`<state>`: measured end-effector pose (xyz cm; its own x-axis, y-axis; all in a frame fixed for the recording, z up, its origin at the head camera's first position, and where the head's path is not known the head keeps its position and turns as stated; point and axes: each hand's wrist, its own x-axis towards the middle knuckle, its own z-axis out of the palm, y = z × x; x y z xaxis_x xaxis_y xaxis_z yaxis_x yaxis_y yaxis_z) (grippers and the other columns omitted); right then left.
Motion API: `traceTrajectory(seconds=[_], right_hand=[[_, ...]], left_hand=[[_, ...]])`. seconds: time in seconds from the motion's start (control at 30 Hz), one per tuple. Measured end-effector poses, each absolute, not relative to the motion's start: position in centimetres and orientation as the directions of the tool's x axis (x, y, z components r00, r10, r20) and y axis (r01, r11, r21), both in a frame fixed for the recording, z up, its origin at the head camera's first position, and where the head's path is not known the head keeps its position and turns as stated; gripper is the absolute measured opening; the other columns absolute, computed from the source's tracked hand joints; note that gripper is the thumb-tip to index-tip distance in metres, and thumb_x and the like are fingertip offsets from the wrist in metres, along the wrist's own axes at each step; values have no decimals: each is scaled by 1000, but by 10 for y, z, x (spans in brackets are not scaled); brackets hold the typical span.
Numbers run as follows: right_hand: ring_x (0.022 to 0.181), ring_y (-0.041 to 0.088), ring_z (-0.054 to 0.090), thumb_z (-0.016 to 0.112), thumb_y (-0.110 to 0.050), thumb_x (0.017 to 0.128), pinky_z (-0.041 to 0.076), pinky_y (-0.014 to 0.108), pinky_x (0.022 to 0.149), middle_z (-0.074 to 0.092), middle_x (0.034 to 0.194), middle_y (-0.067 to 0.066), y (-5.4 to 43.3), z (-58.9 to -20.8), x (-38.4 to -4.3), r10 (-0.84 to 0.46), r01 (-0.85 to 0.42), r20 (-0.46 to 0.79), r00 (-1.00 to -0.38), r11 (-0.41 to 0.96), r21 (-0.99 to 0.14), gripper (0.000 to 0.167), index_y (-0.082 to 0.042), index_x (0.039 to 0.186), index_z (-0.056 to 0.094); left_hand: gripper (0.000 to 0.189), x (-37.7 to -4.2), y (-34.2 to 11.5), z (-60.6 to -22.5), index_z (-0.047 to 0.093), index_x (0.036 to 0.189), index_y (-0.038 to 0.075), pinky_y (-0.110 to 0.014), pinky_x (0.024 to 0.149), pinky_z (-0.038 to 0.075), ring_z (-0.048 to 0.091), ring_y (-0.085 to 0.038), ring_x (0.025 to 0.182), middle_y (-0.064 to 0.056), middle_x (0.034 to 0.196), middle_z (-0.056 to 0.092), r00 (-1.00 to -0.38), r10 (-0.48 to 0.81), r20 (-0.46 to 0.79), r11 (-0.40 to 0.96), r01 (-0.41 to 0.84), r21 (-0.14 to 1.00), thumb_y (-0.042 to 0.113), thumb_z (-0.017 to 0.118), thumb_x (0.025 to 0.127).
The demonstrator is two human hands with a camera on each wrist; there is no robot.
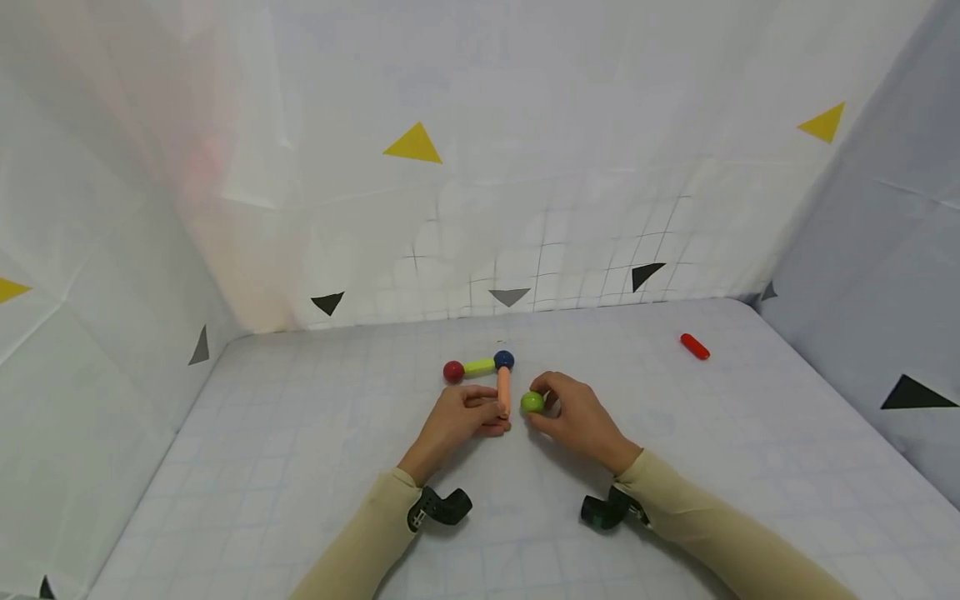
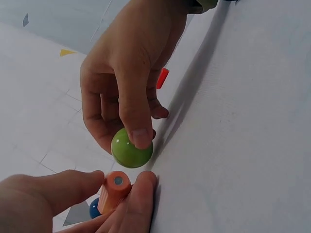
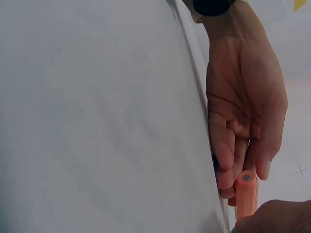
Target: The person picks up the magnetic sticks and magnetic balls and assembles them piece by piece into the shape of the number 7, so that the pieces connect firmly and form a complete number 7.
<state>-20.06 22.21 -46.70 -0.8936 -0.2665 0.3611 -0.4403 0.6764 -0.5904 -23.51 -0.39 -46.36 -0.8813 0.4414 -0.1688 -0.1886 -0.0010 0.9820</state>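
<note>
In the head view my left hand [image 1: 461, 417] pinches the near end of an orange magnetic rod [image 1: 504, 392] between thumb and fingers. A round grey metal tip shows at that end in both wrist views. The rod's far end meets a blue ball [image 1: 504, 359], from which a yellow-green rod [image 1: 479, 367] runs left to a red ball [image 1: 453, 372]. My right hand [image 1: 577, 417] grips a glossy green ball [image 2: 131, 151] between thumb and fingertips, just right of the orange rod. The left wrist view shows the ball close to the rod's bare tip.
A loose red rod [image 1: 694, 347] lies farther back on the right of the white table [image 1: 315, 500]. White sheeted walls with yellow and black triangles rise behind and at both sides.
</note>
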Motion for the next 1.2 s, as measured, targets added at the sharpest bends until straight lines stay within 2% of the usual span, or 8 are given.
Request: traceTrajectory(seconds=[0.4, 0.87, 1.0, 1.2], right_hand=[[91, 21, 66, 84, -4, 88, 56, 39, 77, 69, 111, 9, 224, -465, -215, -239, -396, 327, -914, 694, -601, 35, -1, 118, 67], [92, 25, 66, 85, -11, 88, 55, 39, 75, 68, 119, 14, 227, -463, -213, -237, -383, 312, -920, 710, -591, 47, 3, 128, 64], [93, 26, 65, 85, -13, 88, 55, 38, 72, 68, 120, 16, 234, -457, -209, -227, -383, 325, -918, 722, -576, 49, 2, 129, 64], [96, 29, 65, 82, -14, 91, 57, 42, 74, 68, 120, 18, 262, -450, -211, -182, -361, 352, -918, 751, -553, 45, 2, 129, 64]], left_hand=[[40, -235, -6, -465, 59, 134, -13, -36, 83, 60, 76, -30, 92, -22, 106, 74, -875, 453, -170, -12, -197, 980, 5, 70, 100], [39, -235, -7, -466, 61, 132, -11, -35, 83, 60, 76, -30, 92, -20, 106, 74, -877, 441, -190, 15, -204, 979, 7, 71, 99], [40, -235, -8, -466, 61, 133, -11, -35, 83, 60, 76, -29, 92, -19, 106, 75, -878, 437, -196, 25, -206, 978, 8, 72, 99], [39, -236, -5, -467, 62, 132, -11, -34, 83, 60, 76, -28, 91, -19, 105, 75, -879, 436, -192, 12, -207, 978, 6, 72, 99]])
